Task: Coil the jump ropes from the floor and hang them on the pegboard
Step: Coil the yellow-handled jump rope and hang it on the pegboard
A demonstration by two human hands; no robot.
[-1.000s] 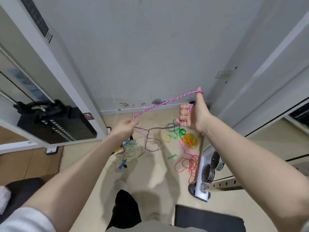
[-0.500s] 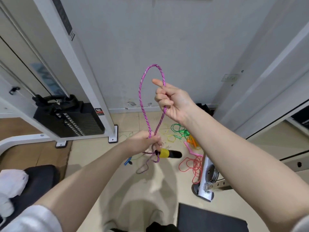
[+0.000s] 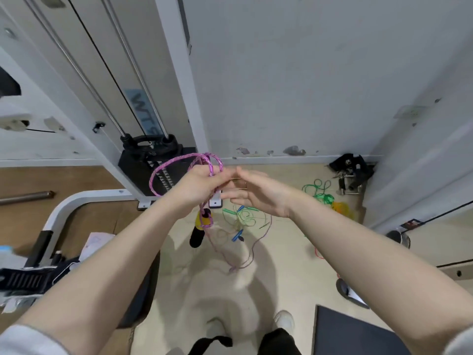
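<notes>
— Coiling it looks easy: the pink rope [image 3: 179, 165] is light and limp, sagging under its yellow-and-black handle [image 3: 202, 226], so take hold where the loops cross.

— Where is it now?

— At chest height, loops bunched in the left hand [image 3: 202, 185], which grips them with curled fingers; a tail trails down to the floor [image 3: 276, 283] at six o'clock.

— And the right hand [image 3: 258, 193]?

— Just beside it at three o'clock, fingers spread, holding nothing I can see.

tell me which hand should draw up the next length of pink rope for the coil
Right. The left hand already grips the pink rope loops, while the right hand is free beside it, fingers straight.
</notes>
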